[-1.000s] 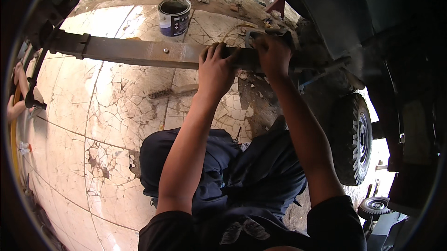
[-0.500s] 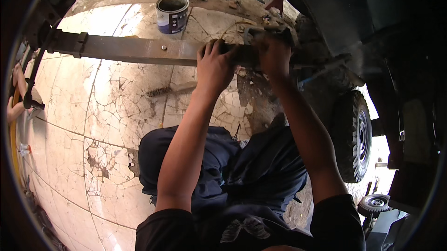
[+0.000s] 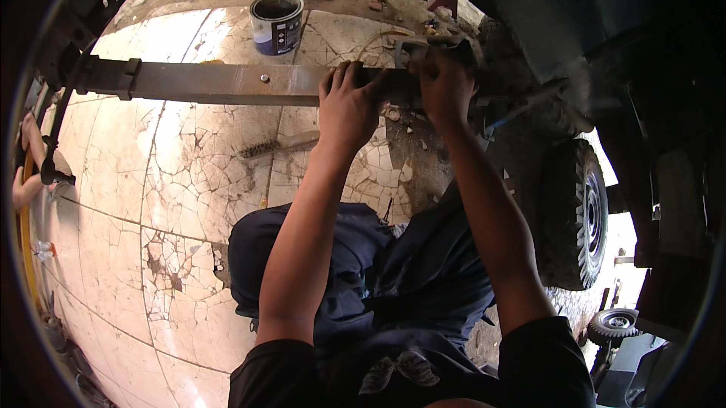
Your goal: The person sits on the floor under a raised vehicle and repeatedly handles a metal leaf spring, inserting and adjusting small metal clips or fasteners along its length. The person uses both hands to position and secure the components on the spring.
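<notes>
A long, brown, rusty leaf spring (image 3: 215, 83) with a clip band near its left end runs across in front of me. My left hand (image 3: 348, 109) is closed over it, fingers bent across the far edge and thumb toward the right. Just right of that, my right hand (image 3: 448, 92) is closed at the spring's dark end section, beside a dark curved metal part (image 3: 439, 46). Whatever its fingers hold is hidden in shadow. Below the spring, a wire brush (image 3: 261, 148) lies on the cracked tile floor (image 3: 106, 173).
Beyond the spring stands an open paint tin (image 3: 276, 30), with a red metal stand (image 3: 445, 0) farther right. A large tyre (image 3: 586, 215) and dark vehicle underside (image 3: 665, 128) fill the right. At the left rim another person's hand (image 3: 30, 189) shows near a yellow strip (image 3: 28, 249).
My right hand, blurred earlier, now shows sharply at nearly the same spot on the spring. The left hand keeps its hold. The whole view has shifted slightly.
</notes>
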Demonstrator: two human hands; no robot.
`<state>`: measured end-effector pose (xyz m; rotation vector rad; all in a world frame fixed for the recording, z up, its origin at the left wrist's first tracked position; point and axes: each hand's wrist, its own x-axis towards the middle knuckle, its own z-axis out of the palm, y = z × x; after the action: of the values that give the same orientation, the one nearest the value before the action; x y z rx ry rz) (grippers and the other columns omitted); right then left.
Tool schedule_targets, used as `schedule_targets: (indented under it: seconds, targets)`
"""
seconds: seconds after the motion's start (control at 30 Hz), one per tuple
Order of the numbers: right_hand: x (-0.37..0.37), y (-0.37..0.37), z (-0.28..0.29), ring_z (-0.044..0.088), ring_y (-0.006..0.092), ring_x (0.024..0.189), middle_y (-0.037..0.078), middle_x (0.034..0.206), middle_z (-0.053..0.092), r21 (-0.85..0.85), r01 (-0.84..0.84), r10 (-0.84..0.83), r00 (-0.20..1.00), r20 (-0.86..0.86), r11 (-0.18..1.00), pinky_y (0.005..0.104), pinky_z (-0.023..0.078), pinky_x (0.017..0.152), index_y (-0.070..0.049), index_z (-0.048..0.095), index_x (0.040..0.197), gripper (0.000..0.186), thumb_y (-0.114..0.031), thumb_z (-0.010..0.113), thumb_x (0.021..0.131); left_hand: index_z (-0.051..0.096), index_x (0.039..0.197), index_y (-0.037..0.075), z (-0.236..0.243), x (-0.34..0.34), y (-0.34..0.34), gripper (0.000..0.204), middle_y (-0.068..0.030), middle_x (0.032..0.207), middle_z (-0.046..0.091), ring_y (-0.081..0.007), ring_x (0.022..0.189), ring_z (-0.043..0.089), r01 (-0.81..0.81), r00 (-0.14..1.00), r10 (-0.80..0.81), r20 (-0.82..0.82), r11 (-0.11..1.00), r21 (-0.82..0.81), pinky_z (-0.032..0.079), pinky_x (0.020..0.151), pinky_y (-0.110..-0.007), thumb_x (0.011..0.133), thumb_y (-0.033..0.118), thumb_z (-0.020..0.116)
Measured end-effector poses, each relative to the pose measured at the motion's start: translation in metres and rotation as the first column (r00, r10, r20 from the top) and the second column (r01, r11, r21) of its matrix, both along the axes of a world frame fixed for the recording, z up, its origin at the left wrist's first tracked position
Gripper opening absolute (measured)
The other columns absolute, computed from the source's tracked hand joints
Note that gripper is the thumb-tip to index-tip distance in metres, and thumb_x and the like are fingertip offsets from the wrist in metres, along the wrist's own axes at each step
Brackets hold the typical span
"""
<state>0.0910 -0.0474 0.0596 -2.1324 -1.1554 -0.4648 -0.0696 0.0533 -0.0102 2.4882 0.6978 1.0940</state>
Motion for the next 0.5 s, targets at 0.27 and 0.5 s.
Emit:
schedule_targets:
  seconds: [0.27, 0.5]
  targets:
    - [0.002, 0.008, -0.002, 0.079, 0.0353, 0.093, 0.009, 0.092, 0.083, 0.01, 0.056, -0.056, 0.998, 0.016, 0.998, 0.0497, 0.059, 0.087, -0.016, 0.084, 0.09, 0.008, -0.012, 0.087, 0.084, 0.07, 0.152, 0.035, 0.0, 0.001, 0.0, 0.064, -0.0156, 0.147, 0.065, -0.0382, 0.147, 0.054, 0.026, 1.0, -0.026, -0.005, 1.0, -0.016, 0.037, 0.122, -0.055, 0.09, 0.029, 0.087]
    - [0.005, 0.011, 0.009, 0.078, 0.0349, 0.097, 0.008, 0.095, 0.083, -0.041, 0.102, -0.105, 0.99, -0.094, 0.994, 0.0498, 0.059, 0.089, -0.018, 0.086, 0.091, 0.009, -0.021, 0.09, 0.083, 0.074, 0.147, 0.033, 0.005, 0.001, 0.002, 0.06, -0.0144, 0.147, 0.065, -0.0372, 0.145, 0.056, 0.016, 1.0, -0.016, 0.01, 1.0, -0.011, 0.037, 0.121, -0.056, 0.088, 0.029, 0.088]
